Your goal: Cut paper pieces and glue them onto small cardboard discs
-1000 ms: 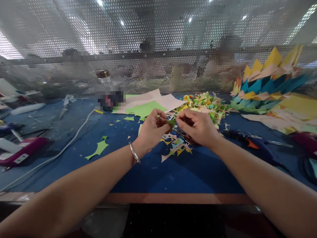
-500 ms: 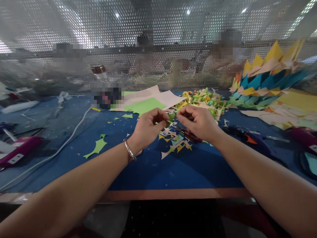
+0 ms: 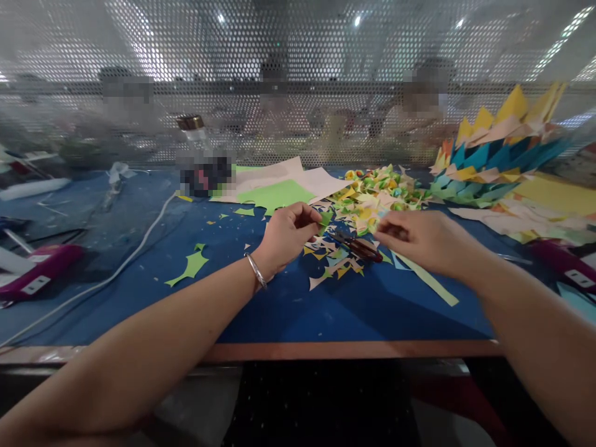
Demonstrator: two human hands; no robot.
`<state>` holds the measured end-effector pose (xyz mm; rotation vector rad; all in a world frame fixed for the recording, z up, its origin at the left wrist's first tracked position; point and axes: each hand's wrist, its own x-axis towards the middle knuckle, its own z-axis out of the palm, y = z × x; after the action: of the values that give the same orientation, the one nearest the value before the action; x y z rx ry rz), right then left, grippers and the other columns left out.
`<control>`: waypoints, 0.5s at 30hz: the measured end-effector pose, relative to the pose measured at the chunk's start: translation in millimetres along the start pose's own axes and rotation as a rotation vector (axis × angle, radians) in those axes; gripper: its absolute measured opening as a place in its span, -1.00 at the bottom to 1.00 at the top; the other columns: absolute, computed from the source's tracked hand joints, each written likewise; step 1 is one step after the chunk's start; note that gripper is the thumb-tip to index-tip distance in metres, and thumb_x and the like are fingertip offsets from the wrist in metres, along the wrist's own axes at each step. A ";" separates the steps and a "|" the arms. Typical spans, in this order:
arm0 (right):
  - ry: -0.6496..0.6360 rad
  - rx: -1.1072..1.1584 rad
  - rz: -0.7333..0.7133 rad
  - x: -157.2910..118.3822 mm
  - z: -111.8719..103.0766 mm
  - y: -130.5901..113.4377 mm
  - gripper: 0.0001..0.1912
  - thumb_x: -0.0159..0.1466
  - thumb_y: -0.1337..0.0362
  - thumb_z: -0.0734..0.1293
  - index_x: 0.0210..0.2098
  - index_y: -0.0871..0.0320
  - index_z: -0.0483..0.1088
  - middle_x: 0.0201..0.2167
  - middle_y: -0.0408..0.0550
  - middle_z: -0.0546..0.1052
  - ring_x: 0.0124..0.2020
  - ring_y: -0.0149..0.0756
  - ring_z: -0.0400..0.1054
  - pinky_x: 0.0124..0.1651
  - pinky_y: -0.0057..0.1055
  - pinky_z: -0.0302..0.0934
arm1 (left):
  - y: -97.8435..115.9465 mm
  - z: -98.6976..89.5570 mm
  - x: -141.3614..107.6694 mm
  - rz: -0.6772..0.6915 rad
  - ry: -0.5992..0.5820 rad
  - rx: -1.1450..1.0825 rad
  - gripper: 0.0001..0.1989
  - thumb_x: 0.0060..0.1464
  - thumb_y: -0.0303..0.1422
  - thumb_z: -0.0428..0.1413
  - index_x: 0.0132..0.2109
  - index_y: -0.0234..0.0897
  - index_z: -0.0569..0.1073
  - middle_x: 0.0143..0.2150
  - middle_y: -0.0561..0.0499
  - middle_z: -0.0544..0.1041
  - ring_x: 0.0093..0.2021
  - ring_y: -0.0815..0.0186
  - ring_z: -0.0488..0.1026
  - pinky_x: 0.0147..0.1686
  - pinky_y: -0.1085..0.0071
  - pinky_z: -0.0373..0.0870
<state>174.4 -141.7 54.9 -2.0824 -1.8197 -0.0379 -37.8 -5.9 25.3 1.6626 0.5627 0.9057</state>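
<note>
Head view: the left hand (image 3: 289, 237) has its fingers pinched on a small green paper piece (image 3: 325, 218), probably to steady it; red-handled scissors (image 3: 357, 246) lie between both hands' fingers, presumably for easy reach; the right hand (image 3: 426, 239) curls its fingers, hold unclear.

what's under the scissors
Small paper scraps show around the scissors, some apparently reaching beneath; whatever lies directly under is covered and cannot be seen.

Dim interior; small bright lamps (image 3: 357, 20) glare through the perforated screen (image 3: 307, 49), upper frame. Soft shadow darkens the blue tabletop (image 3: 270, 316), lower centre. Side margins stretched and blurred; patches pixelated.
</note>
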 end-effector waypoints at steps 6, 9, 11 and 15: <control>0.098 -0.191 0.523 -76.8 -24.8 76.5 -0.86 0.15 0.12 0.42 -0.39 0.01 0.45 -0.42 0.06 0.57 -0.38 -0.08 0.42 -0.27 -0.17 0.18 | -3.2 0.7 0.9 0.018 -0.017 0.008 -0.91 0.00 -0.50 0.20 -0.36 -0.27 0.43 -0.41 0.05 0.45 -0.42 0.42 0.40 -0.43 0.46 0.43; 0.108 -0.107 0.703 -97.9 -21.1 104.6 -0.75 0.02 0.09 0.49 -0.38 -0.04 0.38 -0.38 0.07 0.59 -0.35 -0.03 0.46 -0.22 -0.13 0.22 | -4.3 3.6 1.8 0.004 -0.019 -0.002 -0.89 -0.02 -0.52 0.21 -0.37 -0.27 0.42 -0.42 0.06 0.43 -0.41 0.42 0.40 -0.46 0.48 0.40; 0.108 -0.049 0.714 -101.6 -17.0 113.6 -0.70 0.00 0.02 0.50 -0.39 -0.05 0.35 -0.39 0.11 0.59 -0.34 -0.01 0.46 -0.18 -0.11 0.24 | -4.3 5.5 1.9 -0.001 -0.021 -0.014 -0.88 -0.03 -0.52 0.21 -0.38 -0.27 0.42 -0.43 0.06 0.43 -0.41 0.42 0.40 -0.46 0.49 0.39; 0.200 0.018 0.652 -98.7 -13.6 112.5 -0.67 0.00 -0.09 0.45 -0.52 0.00 0.38 -0.47 0.15 0.57 -0.50 -0.08 0.42 -0.35 -0.11 0.25 | -2.9 6.7 0.8 0.012 -0.025 0.003 -0.89 -0.03 -0.50 0.22 -0.38 -0.26 0.42 -0.44 0.06 0.43 -0.43 0.42 0.39 -0.46 0.47 0.38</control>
<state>269.4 -250.2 12.7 -2.4524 -0.9647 -0.0533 -31.7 -8.5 22.1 1.6790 0.5377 0.8914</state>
